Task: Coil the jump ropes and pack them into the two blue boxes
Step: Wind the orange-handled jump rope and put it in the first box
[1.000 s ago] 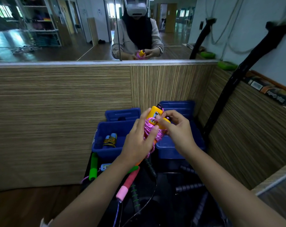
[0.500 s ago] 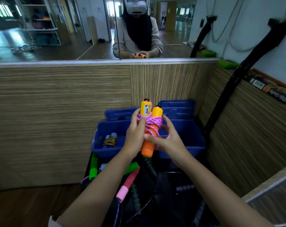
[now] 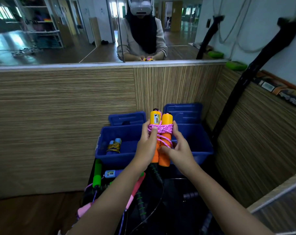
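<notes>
Head view, single entry.

Item: orange-handled jump rope (image 3: 161, 133), pink cord (image 3: 160, 128) wound round both handles. Location: held in the air above the seam between the two blue boxes, nearer the right blue box (image 3: 201, 146). Long axis: upright, tilted slightly away from the person; yellow caps point up toward the wooden wall panel (image 3: 62, 116), orange foam ends point down toward the dark surface (image 3: 177, 209).

Left hand (image 3: 148, 146): fingers curled round the left side of the bundle, thumb pressing the cord windings. Judged purpose: pinning the coil so it does not slip loose.

Right hand (image 3: 179, 148): fingers wrapped round the right side, thumb and fingertips pinching at the lower strands. Judged purpose: tucking or securing the cord's tail before packing.

Left blue box (image 3: 120, 133), beside the right blue box: holds one coiled rope with blue handles (image 3: 114, 145), lying along its floor.

Lids (image 3: 126, 118): propped behind the boxes against the wall panel, probably to leave the boxes open for loading.

Nearer the person than the right blue box: loose ropes on the dark surface, including a green handle (image 3: 97, 173) and a pink handle (image 3: 135, 192), not yet coiled.
</notes>
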Motion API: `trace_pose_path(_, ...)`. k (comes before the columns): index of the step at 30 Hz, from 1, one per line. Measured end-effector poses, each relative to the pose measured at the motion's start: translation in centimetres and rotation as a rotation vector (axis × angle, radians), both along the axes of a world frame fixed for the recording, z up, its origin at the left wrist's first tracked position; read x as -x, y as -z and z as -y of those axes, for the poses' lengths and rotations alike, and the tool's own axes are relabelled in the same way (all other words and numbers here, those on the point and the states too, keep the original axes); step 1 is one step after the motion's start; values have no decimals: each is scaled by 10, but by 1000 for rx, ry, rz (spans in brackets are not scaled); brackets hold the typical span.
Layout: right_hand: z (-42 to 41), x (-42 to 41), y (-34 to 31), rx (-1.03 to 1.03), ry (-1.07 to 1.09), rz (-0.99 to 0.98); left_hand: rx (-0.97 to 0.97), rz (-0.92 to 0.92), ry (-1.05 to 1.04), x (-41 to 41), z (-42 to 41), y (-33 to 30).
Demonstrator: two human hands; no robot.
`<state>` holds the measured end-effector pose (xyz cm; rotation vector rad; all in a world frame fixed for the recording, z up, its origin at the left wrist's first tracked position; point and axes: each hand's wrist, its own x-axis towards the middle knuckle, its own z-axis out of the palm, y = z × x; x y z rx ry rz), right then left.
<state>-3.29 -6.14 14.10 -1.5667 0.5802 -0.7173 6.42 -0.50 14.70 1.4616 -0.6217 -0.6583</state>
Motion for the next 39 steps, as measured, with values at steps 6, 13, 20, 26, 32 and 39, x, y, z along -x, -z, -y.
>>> trace_pose_path(6,-1,4,6,76,-43,-2,-39,-45,-6,3,-3,9)
trace_pose_path(13,13,12,-10,207,-284,-213,31,-126,-9,-7,-1,0)
trace_pose_path(20,18,16,-22,307,-407,-383,17,-127,-17,-6,-3,9)
trace_pose_path(26,23,13,-16,271,-340,-344,4,-42,-73,-4,-4,20)
trace_pose_path(32,21,8,-3,224,-320,-283,-9,-9,-84,-9,-5,28)
trace_pose_path(39,24,-24,11,-41,-310,-153,21,-68,-24,-31,-6,39)
